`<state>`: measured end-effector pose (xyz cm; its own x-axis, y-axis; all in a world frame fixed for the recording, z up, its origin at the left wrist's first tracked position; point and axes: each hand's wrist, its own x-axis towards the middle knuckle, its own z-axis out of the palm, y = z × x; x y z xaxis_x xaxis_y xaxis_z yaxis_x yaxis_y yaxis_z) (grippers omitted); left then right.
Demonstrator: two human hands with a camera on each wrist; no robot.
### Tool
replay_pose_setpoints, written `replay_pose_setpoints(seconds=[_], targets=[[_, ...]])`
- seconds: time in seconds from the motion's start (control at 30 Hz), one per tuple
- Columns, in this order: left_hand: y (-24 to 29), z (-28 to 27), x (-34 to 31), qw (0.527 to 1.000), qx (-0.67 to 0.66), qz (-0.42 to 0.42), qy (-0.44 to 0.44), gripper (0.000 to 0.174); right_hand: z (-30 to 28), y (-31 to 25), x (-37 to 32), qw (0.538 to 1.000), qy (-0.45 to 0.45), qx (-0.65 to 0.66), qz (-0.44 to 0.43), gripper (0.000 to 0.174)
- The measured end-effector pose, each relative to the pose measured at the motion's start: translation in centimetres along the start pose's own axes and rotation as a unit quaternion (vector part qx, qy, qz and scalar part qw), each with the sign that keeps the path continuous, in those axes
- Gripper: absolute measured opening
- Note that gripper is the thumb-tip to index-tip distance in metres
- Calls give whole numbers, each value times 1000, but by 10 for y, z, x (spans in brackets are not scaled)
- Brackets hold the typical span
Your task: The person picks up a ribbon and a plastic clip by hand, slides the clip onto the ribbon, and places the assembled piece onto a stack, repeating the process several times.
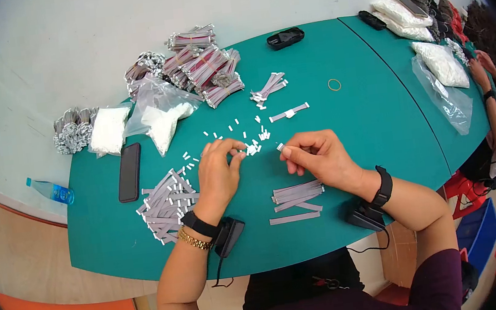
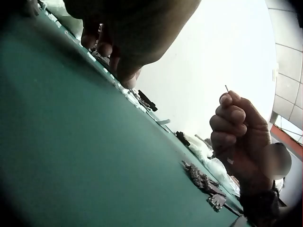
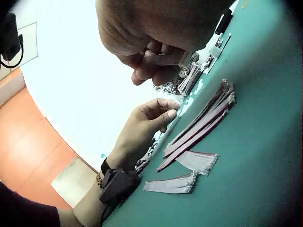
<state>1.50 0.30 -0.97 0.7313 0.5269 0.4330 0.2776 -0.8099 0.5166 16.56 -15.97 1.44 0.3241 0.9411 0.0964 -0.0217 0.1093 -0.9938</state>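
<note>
Between thumb and fingers, my right hand (image 1: 320, 156) pinches a short grey ribbon cable (image 3: 163, 59), its white end (image 1: 280, 147) showing at the fingertips. Bent fingers of my left hand (image 1: 219, 173) come down at a small heap of white connectors (image 1: 253, 149), thumb near forefinger. I cannot tell whether a connector is between them. More white connectors (image 1: 264, 135) lie scattered just beyond. Loose grey ribbon cables (image 1: 295, 196) lie below my right hand. A heap of cables with white ends (image 1: 165, 207) lies left of my left wrist.
Bundled cables (image 1: 204, 68) are stacked at the back, beside bags of white parts (image 1: 162, 125). A phone (image 1: 129, 173) lies left and a bottle (image 1: 50, 191) at the edge. A black case (image 1: 285, 38) and rubber band (image 1: 334, 85) lie farther back. Another person's hands (image 1: 480, 70) are at right.
</note>
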Motion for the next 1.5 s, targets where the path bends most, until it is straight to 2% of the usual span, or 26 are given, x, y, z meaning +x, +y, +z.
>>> replay_pose_setpoints(seconds=[0.1, 0.3, 0.4, 0.43, 0.5, 0.6, 0.63, 0.7, 0.9, 1.3, 1.5], targets=[[5, 1, 1, 1000, -4, -14, -17, 16, -1, -3, -1, 1000, -12, -8, 7, 19], [-1, 7, 1, 1000, 7, 10, -4, 20, 1, -1, -2, 1000, -16, -3, 9, 18], [7, -1, 1, 999, 1, -9, -37, 18, 0, 0, -1, 1000, -15, 0, 6, 18], [10, -2, 1, 990, -115, -55, -56, 17, -1, -1, -1, 1000, -17, 0, 5, 18], [15, -4, -1, 925, -339, -146, -94, 15, -1, -1, -1, 1000, -21, 3, 7, 17], [33, -14, -6, 842, -484, -196, -137, 15, -1, -1, -2, 1000, -24, 3, 16, 17], [35, -15, -7, 831, -498, -200, -148, 15, 0, 0, -2, 1000, -23, 1, 11, 18], [36, -15, -10, 807, -525, -208, -170, 15, 1, 0, -3, 1000, -23, -1, 0, 19], [41, -14, -19, 787, -542, -218, -197, 16, 3, 0, -4, 999, -31, 13, -3, 19], [45, -10, -23, 719, -625, -251, -173, 12, 8, 0, -8, 997, -63, 34, 9, 18], [40, -13, -23, 713, -631, -250, -174, 14, 5, -2, -7, 996, -80, 18, 34, 18]])
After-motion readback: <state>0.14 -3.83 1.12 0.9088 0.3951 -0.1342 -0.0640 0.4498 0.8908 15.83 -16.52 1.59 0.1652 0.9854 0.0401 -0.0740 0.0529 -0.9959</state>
